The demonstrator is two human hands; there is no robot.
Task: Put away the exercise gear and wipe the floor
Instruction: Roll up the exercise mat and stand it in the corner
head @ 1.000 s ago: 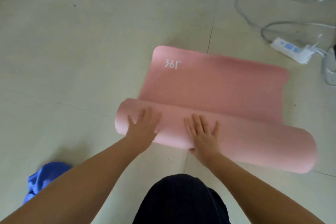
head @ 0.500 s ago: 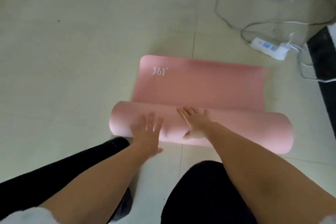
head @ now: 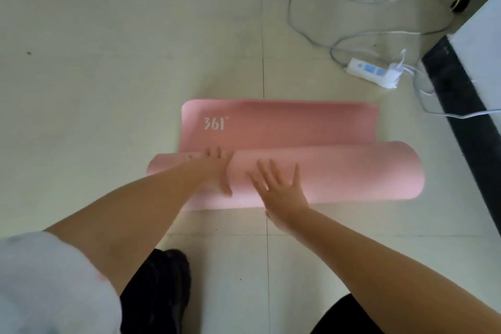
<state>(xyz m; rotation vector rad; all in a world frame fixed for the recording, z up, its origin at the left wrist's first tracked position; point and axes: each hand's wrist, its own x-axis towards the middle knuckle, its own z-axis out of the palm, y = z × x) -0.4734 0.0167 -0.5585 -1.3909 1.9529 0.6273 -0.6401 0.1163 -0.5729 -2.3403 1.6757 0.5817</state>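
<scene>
Two hands rest on our pink yoga mat (head: 325,171), mostly rolled, lying at the centre of the frame on the tiled floor (head: 108,62). Our left hand (head: 217,168) reaches over the roll's top, fingers draped on it; our right hand (head: 282,187) lies flat, fingers spread straight. A power strip (head: 371,72) with cables sits upper right.

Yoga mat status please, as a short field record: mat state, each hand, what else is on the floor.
mat: pink yoga mat, mostly rolled, a short flat section with the 361° logo left
left hand: left hand flat on the roll, fingers over its top
right hand: right hand open, fingers spread on the roll
floor: white power strip with cables, beyond the mat to the right
</scene>
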